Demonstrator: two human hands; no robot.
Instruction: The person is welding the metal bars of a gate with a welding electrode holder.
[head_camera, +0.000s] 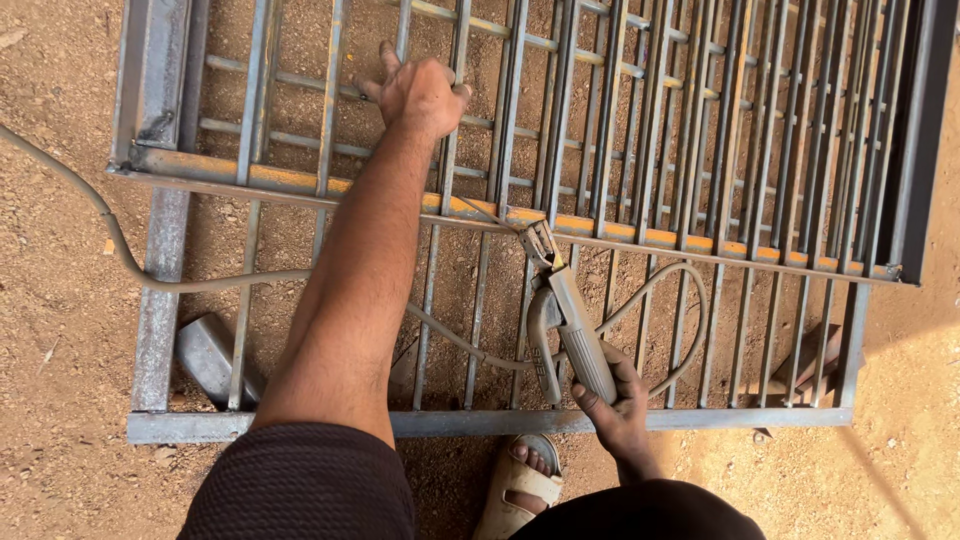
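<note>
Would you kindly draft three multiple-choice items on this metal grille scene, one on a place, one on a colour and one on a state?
1. Where does the left hand rest?
A. on the bars of the metal grille
B. on the dirt ground
C. on the cable

2. What colour is the sandal?
A. black
B. cream
C. red

3. How is the electrode holder kept?
A. lying loose on the ground
B. hanging from a bar
C. gripped in the right hand

Answers:
1 A, the fingers lie over the upper bars.
2 B, the strap below the frame is pale cream.
3 C, the fingers wrap its handle while its tip meets the orange-tinted crossbar.
</note>
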